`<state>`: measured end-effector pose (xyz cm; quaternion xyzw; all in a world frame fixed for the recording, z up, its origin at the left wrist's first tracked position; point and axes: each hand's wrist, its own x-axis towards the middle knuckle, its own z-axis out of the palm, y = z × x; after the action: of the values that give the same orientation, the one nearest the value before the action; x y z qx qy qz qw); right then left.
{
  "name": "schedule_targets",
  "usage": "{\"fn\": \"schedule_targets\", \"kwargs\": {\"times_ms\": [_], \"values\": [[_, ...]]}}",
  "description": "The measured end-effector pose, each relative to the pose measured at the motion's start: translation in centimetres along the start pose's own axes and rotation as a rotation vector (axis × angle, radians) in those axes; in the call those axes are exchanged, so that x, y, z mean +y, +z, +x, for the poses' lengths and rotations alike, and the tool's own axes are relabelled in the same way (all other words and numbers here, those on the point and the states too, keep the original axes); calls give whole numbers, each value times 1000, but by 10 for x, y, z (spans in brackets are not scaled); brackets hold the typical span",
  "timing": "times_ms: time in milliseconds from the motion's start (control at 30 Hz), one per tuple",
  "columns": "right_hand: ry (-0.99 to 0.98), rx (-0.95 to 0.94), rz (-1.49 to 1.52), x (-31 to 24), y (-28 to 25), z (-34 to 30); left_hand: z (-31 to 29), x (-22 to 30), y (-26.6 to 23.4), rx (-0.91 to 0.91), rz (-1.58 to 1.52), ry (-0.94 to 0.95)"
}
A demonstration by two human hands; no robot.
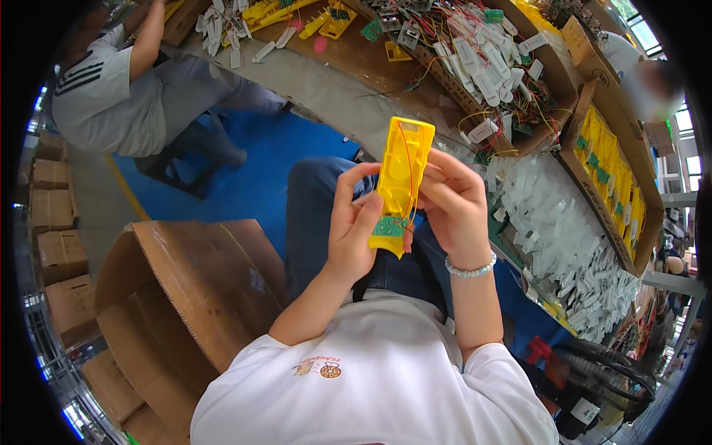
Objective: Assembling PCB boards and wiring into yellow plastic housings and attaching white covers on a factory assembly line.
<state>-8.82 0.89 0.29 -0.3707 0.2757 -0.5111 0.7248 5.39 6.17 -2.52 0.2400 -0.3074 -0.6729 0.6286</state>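
Note:
A yellow plastic housing half (401, 170) is held up in front of my lap, its hollow inner side showing. A small green circuit board (388, 226) sits in its lower end, and a thin red wire (410, 159) runs along the inside from there toward the top. My left hand (354, 222) grips the housing by its left edge, the thumb beside the board. On the opposite edge, my right hand (454, 204) has its bent fingers closed against the housing; whether they also pinch the wire cannot be made out.
A big open cardboard box (200, 289) stands at my left. White plastic parts (564, 230) cover the bench at right, beside a carton of yellow housings (608, 178). Another carton holds white wired parts (478, 67). A black fan (601, 378) is at lower right. A co-worker (119, 89) sits far left.

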Motion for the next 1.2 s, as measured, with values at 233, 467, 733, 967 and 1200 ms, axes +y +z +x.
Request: {"fn": "schedule_targets", "kwargs": {"times_ms": [233,467,733,967,1200], "values": [[-33,-27,-18,-9,10,-3,6,1,1,-21,58,57],[-34,44,-13,-1,5,10,11,-1,12,-18,139,90],[-107,-38,-252,9,-2,-11,26,7,15,209,-54,94],[-175,12,-409,17,7,-12,28,-2,11,290,161,190],[-213,66,-373,28,6,-7,31,-6,6,280,218,242]]}}
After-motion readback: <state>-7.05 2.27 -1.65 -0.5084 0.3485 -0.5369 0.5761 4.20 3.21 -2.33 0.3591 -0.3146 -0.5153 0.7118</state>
